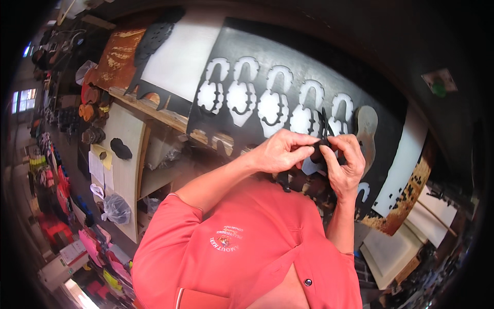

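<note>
My left hand (pixel 286 150) and my right hand (pixel 346 162) meet over the near edge of a large black sheet (pixel 247 38). Thumb and fingers of both are pinched on a small black piece (pixel 322 143), whose exact shape is mostly hidden by the fingers. A row of shoe-upper-shaped cut-outs runs across the sheet, with white board showing through and narrow black curved strips left inside them. Just beyond my right hand, a grey sole-shaped plate (pixel 366 123) lies on the sheet.
A white board (pixel 180 49) lies under the sheet, beside a rust-brown worn board (pixel 119 54). At left, a lower pale table (pixel 123 172) bears a black flat piece (pixel 121 149) and a clear plastic bag (pixel 117 209). Black scraps litter a brown board edge (pixel 399 211) at right.
</note>
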Demonstrator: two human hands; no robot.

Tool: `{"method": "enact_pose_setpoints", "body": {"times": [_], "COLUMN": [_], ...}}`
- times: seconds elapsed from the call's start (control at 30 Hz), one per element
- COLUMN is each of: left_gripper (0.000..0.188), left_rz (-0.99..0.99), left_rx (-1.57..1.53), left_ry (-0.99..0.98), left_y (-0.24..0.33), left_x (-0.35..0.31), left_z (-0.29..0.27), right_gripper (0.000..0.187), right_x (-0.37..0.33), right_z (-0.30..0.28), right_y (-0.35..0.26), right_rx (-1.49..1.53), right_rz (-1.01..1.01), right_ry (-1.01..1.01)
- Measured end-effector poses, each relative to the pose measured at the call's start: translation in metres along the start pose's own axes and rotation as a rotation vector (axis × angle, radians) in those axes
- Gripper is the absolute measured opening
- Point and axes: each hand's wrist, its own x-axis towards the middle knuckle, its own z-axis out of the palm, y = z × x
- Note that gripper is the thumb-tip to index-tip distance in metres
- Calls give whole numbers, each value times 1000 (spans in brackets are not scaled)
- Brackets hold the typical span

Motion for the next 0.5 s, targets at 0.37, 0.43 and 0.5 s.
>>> {"method": "enact_pose_setpoints", "body": {"times": [0.37, 0.43, 0.5], "left_gripper": [21, 22, 23], "left_rz": [-3, 116, 80], "left_rx": [314, 327, 384], "left_ry": [-20, 179, 395], "left_y": [17, 22, 31], "left_x": [-7, -6, -3], "left_z": [-42, -69, -121], "right_gripper": [10, 16, 17], "right_x": [-9, -11, -14], "right_z": [25, 21, 9], "right_y": [26, 31, 33], "right_rx": [562, 667, 623], "right_rz": [383, 439, 424], "right_ry": [70, 268, 293]}}
